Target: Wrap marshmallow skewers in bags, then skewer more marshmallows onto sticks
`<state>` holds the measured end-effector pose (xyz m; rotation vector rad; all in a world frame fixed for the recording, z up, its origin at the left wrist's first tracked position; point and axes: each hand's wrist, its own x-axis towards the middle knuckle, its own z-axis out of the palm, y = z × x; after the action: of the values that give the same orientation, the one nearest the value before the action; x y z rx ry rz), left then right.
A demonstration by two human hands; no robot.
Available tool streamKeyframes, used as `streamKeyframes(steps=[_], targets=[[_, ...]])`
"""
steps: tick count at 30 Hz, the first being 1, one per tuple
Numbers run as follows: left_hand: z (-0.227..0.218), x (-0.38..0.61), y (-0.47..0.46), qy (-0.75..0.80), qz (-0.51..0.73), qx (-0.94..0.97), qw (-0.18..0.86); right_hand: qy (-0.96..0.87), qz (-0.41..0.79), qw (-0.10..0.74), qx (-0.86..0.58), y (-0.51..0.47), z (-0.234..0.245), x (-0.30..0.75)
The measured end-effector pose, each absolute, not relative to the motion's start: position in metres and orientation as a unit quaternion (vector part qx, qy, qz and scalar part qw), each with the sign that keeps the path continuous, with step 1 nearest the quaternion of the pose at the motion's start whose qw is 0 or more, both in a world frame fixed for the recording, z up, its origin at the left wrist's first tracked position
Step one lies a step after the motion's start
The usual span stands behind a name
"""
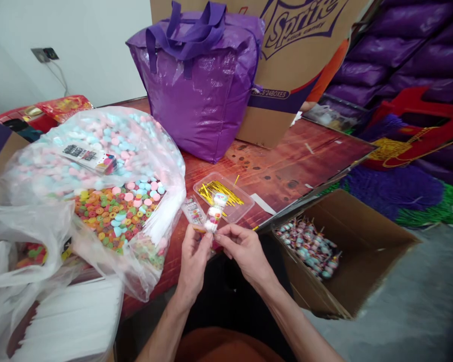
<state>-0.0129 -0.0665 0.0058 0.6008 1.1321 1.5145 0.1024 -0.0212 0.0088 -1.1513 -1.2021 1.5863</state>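
Note:
A wrapped candy stick (213,217), with white, pink and blue pieces, stands roughly upright above the table edge. My left hand (195,256) is closed round its lower end, thumb and fingers pinching. My right hand (245,251) is closed too, its fingertips pinched at the foot of the candy; what lies between them is too small to make out. Just behind is a clear plastic tray (245,203) holding gold twist ties (226,193). A printed card (194,210) lies left of the candy stick, near my left hand.
At left lie a big plastic bag (136,118) of pastel candies, colourful ring candies (109,213) and white sticks (68,319). A purple bag (200,95) stands behind. A cardboard box (366,251) of finished candy sticks sits low right. An orange sleeve (330,70) shows behind the carton (287,65).

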Motion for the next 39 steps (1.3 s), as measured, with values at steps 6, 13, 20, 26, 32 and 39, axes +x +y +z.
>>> streamKeyframes(steps=[6,13,20,26,32,39], targets=[[0.009,-0.009,-0.061,0.437,0.645,0.183,0.599,-0.452,0.662,0.412,-0.432,-0.029,0.009,0.097],[0.026,-0.027,-0.065,0.289,0.542,0.069,0.786,-0.526,0.666,0.410,-0.334,-0.031,0.017,0.107],[0.023,-0.017,-0.068,0.375,0.542,0.135,0.740,-0.645,0.561,0.370,-0.364,-0.028,0.012,0.115],[0.009,-0.002,-0.080,0.530,0.596,0.323,0.510,-0.701,0.442,0.369,-0.421,-0.036,0.015,0.112],[0.007,-0.005,-0.078,0.535,0.592,0.315,0.513,-0.669,0.496,0.346,-0.433,-0.036,0.019,0.125],[0.025,-0.013,-0.057,0.417,0.567,0.058,0.708,-0.768,0.270,0.447,-0.370,-0.040,0.014,0.128]])
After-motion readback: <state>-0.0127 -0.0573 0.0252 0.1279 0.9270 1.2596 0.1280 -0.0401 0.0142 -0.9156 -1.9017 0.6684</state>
